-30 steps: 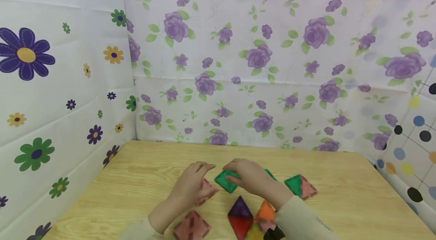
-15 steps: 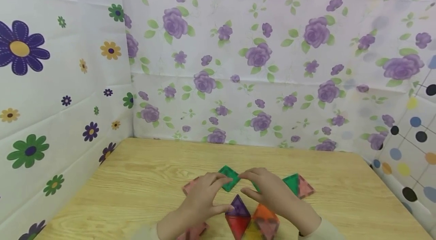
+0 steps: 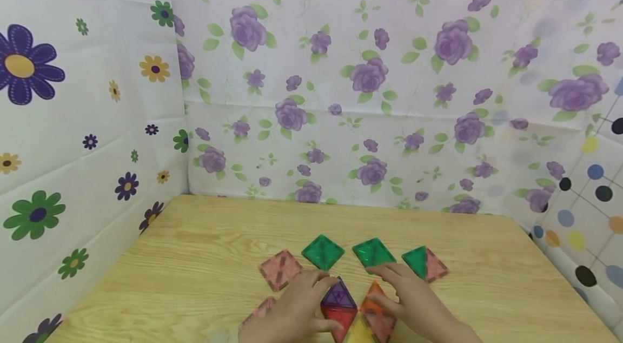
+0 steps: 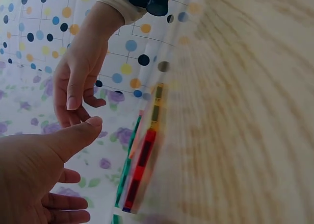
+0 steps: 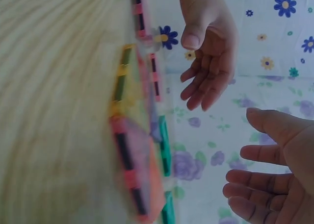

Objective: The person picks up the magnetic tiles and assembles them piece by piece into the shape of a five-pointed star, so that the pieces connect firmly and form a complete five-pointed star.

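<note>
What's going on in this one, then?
A person's left hand hovers by the purple triangle and red triangle, their right hand by the orange triangle and pink triangle. Fingers are spread loosely, with nothing in either grip. A yellow tile lies between those pairs. Around them on the table are two green diamonds, a green-and-pink diamond to the right, and pink diamonds to the left, one partly hidden by the left hand.

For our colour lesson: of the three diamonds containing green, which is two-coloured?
The rightmost diamond, half green, half pink; the middle diamond and the left diamond show only green.
</note>
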The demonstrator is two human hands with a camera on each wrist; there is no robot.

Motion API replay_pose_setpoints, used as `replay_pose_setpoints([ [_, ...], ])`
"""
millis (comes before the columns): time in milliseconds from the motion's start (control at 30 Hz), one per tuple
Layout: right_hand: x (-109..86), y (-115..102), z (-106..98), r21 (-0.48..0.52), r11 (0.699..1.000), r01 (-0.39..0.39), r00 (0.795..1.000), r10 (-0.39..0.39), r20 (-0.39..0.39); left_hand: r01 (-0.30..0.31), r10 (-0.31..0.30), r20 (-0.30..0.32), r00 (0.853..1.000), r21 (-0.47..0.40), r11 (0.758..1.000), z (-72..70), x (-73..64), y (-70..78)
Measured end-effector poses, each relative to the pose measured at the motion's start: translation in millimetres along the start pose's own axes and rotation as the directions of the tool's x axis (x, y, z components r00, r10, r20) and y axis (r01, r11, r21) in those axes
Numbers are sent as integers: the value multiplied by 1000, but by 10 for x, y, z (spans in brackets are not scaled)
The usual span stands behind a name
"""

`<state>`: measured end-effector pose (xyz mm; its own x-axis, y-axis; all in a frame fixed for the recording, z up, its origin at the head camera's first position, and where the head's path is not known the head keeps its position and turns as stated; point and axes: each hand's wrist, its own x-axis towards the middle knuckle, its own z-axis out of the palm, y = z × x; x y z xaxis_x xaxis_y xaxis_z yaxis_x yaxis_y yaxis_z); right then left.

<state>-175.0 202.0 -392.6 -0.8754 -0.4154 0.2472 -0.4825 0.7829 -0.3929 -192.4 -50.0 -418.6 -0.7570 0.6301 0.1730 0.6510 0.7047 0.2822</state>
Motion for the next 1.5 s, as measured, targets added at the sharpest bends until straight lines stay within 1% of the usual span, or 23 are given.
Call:
replay_pose_setpoints([
  [67,-42,56,24,15,1000,-17,1000,17,25,9,-9,9,1000,-16,1000,29,-8,-4],
  [133,-74,105,50,23,999,-29,999,28,43,5,-5,0,1000,-29,1000,66,-19,-12],
  [233,-125,174,90,12,1000,-28,998,28,54,-13,13,-20,1000,-19,1000,122,-34,-20],
  [367,-179,269,145,-9,1000,-25,998,25,65,-39,41,-42,998,47,998,184,-56,-14],
  [467,-211,351,197,-6,1000,-29,995,29,91,-42,48,-52,998,115,993,213,-68,-7],
  [533,-236,416,239,-23,1000,15,996,-13,86,-41,49,-44,998,160,986,228,-76,-5],
  [600,-270,486,288,-74,994,81,995,-77,64,-43,48,-23,999,184,982,246,-83,-6],
  [667,-305,553,326,-139,979,151,989,-148,29,-51,53,-5,999,199,979,266,-91,-6],
  [733,-334,609,355,-189,962,196,980,-200,-2,-61,64,-5,998,213,975,293,-98,-10],
  [900,-348,681,395,-212,947,243,969,-247,7,-77,100,-66,993,283,956,355,-119,-33],
  [933,-344,689,405,-218,942,256,966,-260,10,-76,101,-72,992,285,955,364,-122,-40],
  [1000,-334,706,435,-229,931,283,957,-290,2,-77,106,-91,990,279,957,386,-125,-57],
  [1133,-323,743,484,-272,899,344,929,-368,-44,-66,95,-118,988,235,970,435,-120,-77],
  [1233,-317,768,519,-277,882,381,906,-417,-80,-45,66,-121,990,169,985,454,-116,-79],
  [1333,-314,785,542,-262,876,405,890,-443,-105,-26,35,-111,993,86,996,459,-113,-69],
  [1367,-314,787,544,-256,876,409,888,-447,-107,-22,29,-107,994,65,998,459,-112,-66],
  [1433,-318,786,539,-236,883,407,893,-439,-101,-18,23,-107,994,44,999,463,-110,-60],
  [1500,-325,780,523,-198,903,381,911,-404,-88,-12,19,-117,993,58,998,468,-110,-59],
])
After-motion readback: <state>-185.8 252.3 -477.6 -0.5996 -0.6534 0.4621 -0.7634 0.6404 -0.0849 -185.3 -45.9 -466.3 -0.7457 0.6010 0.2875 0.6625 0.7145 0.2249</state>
